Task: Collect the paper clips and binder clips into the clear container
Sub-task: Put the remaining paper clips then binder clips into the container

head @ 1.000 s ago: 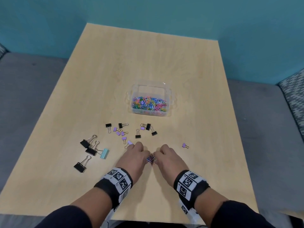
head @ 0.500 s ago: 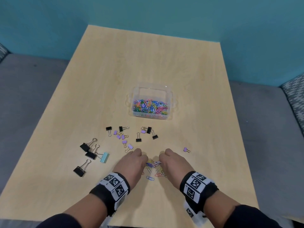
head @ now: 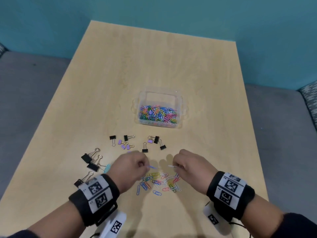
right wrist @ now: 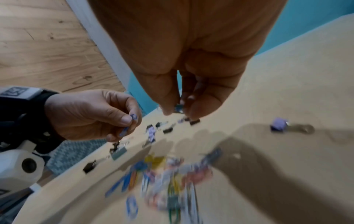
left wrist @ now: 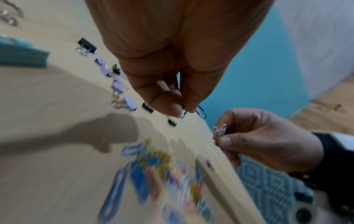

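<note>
Right now both hands hover just above the table (head: 106, 86), fingers curled. Her left hand (head: 130, 166) pinches a blue clip (left wrist: 201, 112) between thumb and fingertips; the right hand (head: 187, 163) pinches a small bunch of pale clips (left wrist: 219, 131). Between and below the two, at about 6 o'clock from the fingertips, lies a loose heap of coloured paper clips (head: 157, 182) on the wood. The clear container (head: 158, 109) stands well apart at 12 o'clock from that heap, already holding a bright layer of clips. Small black and purple binder clips (head: 137, 143) are scattered between heap and container, and larger black ones (head: 90, 160) sit at 9 o'clock beside the left hand, with a teal one partly hidden behind it.
</note>
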A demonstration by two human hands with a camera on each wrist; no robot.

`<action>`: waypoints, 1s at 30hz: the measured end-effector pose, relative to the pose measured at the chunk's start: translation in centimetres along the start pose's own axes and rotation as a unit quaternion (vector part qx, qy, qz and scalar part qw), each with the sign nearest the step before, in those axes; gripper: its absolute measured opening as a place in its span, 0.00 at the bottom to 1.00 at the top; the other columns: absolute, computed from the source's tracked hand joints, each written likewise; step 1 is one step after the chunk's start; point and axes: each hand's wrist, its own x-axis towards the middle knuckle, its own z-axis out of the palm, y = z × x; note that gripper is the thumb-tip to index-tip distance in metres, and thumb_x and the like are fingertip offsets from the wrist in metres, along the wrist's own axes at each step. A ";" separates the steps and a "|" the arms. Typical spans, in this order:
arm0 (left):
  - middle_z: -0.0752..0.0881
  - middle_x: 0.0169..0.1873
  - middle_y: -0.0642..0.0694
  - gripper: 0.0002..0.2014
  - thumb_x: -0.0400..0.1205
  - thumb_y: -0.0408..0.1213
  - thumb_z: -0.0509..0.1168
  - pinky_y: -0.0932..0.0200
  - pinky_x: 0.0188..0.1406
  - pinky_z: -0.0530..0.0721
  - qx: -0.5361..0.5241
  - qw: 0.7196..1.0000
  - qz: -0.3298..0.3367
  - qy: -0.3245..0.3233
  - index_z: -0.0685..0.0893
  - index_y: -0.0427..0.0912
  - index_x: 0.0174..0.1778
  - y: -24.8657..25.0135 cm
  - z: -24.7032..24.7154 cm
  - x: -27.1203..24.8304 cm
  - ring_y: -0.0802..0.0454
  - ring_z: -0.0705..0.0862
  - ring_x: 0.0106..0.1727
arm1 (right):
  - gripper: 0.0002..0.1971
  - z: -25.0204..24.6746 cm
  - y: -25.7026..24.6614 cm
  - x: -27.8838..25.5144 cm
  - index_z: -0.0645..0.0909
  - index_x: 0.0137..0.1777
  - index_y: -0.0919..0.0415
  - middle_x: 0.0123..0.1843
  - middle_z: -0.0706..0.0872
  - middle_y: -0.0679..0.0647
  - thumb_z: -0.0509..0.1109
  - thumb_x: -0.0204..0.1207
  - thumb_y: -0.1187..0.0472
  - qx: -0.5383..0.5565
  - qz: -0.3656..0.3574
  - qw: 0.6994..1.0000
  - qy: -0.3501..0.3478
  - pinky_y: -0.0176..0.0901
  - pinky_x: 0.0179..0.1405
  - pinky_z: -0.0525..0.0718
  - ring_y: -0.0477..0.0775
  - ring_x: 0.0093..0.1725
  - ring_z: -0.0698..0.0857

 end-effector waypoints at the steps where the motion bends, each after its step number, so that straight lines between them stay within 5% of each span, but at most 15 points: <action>1: 0.81 0.22 0.55 0.10 0.75 0.31 0.70 0.59 0.27 0.80 -0.033 0.999 0.002 0.009 0.82 0.48 0.30 0.8 -1.0 0.5 0.57 0.80 0.23 | 0.05 -1.0 -0.1 0.6 0.76 0.39 0.54 0.40 0.74 0.46 0.64 0.77 0.60 -0.005 -0.007 1.000 0.018 0.43 0.36 0.71 0.51 0.36 0.77; 4: 0.81 0.22 0.51 0.08 0.75 0.29 0.71 0.60 0.25 0.77 -0.060 0.995 0.030 0.066 0.83 0.44 0.31 3.5 -3.9 3.3 0.53 0.80 0.21 | 0.06 -4.5 -0.3 3.0 0.76 0.37 0.57 0.38 0.75 0.50 0.66 0.76 0.63 -0.026 -0.014 0.995 0.091 0.47 0.34 0.73 0.53 0.34 0.76; 7: 0.83 0.26 0.50 0.05 0.75 0.32 0.70 0.59 0.29 0.80 0.020 0.988 0.066 0.139 0.84 0.44 0.33 5.9 -6.3 7.3 0.49 0.86 0.28 | 0.07 -7.6 -0.2 6.7 0.76 0.36 0.59 0.37 0.75 0.52 0.66 0.76 0.64 -0.045 -0.009 0.986 0.162 0.48 0.33 0.72 0.55 0.33 0.75; 11: 0.82 0.34 0.51 0.02 0.75 0.37 0.69 0.57 0.39 0.79 0.134 0.974 0.094 0.154 0.84 0.47 0.37 7.6 -6.9 11.0 0.47 0.84 0.40 | 0.03 -9.1 -0.2 11.1 0.79 0.42 0.58 0.42 0.77 0.53 0.66 0.76 0.61 -0.073 0.040 0.985 0.148 0.45 0.36 0.72 0.58 0.39 0.79; 14: 0.83 0.46 0.47 0.08 0.77 0.41 0.68 0.57 0.46 0.76 0.164 0.968 0.092 0.164 0.86 0.47 0.50 7.2 -6.4 10.9 0.48 0.81 0.47 | 0.10 -9.1 0.0 11.3 0.81 0.57 0.56 0.53 0.79 0.53 0.67 0.78 0.55 -0.058 0.068 0.983 0.158 0.46 0.44 0.78 0.56 0.45 0.82; 17: 0.83 0.50 0.45 0.11 0.79 0.38 0.66 0.56 0.49 0.76 0.144 0.966 0.114 0.182 0.86 0.46 0.56 5.3 -5.4 7.5 0.46 0.83 0.48 | 0.11 -7.4 0.3 8.1 0.82 0.58 0.58 0.53 0.80 0.56 0.64 0.78 0.58 -0.052 0.054 0.979 0.189 0.51 0.48 0.81 0.58 0.46 0.82; 20: 0.83 0.49 0.46 0.10 0.80 0.39 0.63 0.58 0.48 0.78 0.142 0.971 0.134 0.136 0.85 0.45 0.55 1.8 -2.7 2.1 0.46 0.83 0.48 | 0.10 -3.1 0.3 3.5 0.82 0.55 0.58 0.50 0.80 0.58 0.62 0.77 0.62 -0.074 0.052 0.991 0.102 0.52 0.46 0.80 0.62 0.47 0.82; 23: 0.79 0.63 0.47 0.16 0.79 0.41 0.60 0.51 0.64 0.76 0.193 0.973 0.125 0.018 0.80 0.46 0.63 -1.8 1.4 -2.2 0.45 0.78 0.62 | 0.11 2.1 0.0 -0.8 0.77 0.57 0.57 0.54 0.79 0.55 0.59 0.77 0.62 -0.106 0.050 0.993 -0.007 0.49 0.49 0.77 0.61 0.54 0.80; 26: 0.71 0.74 0.43 0.23 0.79 0.42 0.63 0.44 0.69 0.75 0.308 0.937 0.163 -0.020 0.72 0.46 0.71 -3.8 4.9 -2.6 0.39 0.70 0.73 | 0.24 6.3 -0.5 -3.6 0.73 0.68 0.61 0.66 0.78 0.58 0.65 0.70 0.66 -0.136 0.046 0.990 0.003 0.51 0.64 0.79 0.63 0.67 0.76; 30: 0.75 0.71 0.44 0.22 0.77 0.44 0.64 0.44 0.63 0.80 0.373 0.905 0.205 -0.023 0.75 0.44 0.68 -4.1 6.9 -2.4 0.39 0.72 0.72 | 0.30 9.8 -2.4 -5.2 0.70 0.73 0.67 0.73 0.72 0.65 0.65 0.69 0.61 -0.192 0.023 0.981 -0.004 0.57 0.70 0.74 0.67 0.75 0.69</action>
